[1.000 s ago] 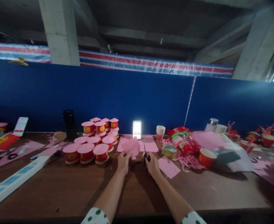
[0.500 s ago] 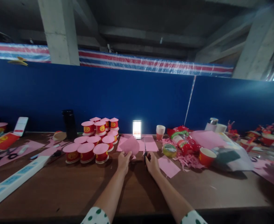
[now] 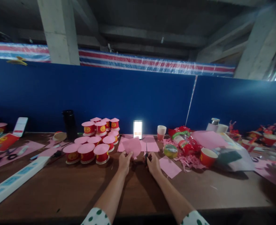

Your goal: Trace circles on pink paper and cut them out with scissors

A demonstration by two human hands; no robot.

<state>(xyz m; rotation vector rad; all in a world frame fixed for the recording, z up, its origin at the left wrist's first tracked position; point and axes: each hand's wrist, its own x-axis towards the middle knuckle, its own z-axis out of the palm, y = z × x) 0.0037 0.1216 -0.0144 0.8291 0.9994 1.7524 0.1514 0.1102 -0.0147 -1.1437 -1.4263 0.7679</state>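
Brown table [image 3: 81, 190] stretching before blue partition [image 3: 133, 97]. Left grip [image 3: 124, 161] pinching pink paper disc [image 3: 132, 146] at near edge, disc extending forward beyond it; right grip [image 3: 153, 162] holding scissors [image 3: 146, 155] near disc's right side.

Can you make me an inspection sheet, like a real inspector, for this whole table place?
Surface: brown table, things spread along its back.
Things in use: pink paper circle and scissors; pink-topped cups stand to the left.
Clutter: pink paper scraps and tape roll, right side.
Grip: left hand holds the circle; right hand holds the scissors.
Cables: white power strip at left; cords unclear.
Surroundings: blue partition, concrete pillar behind.
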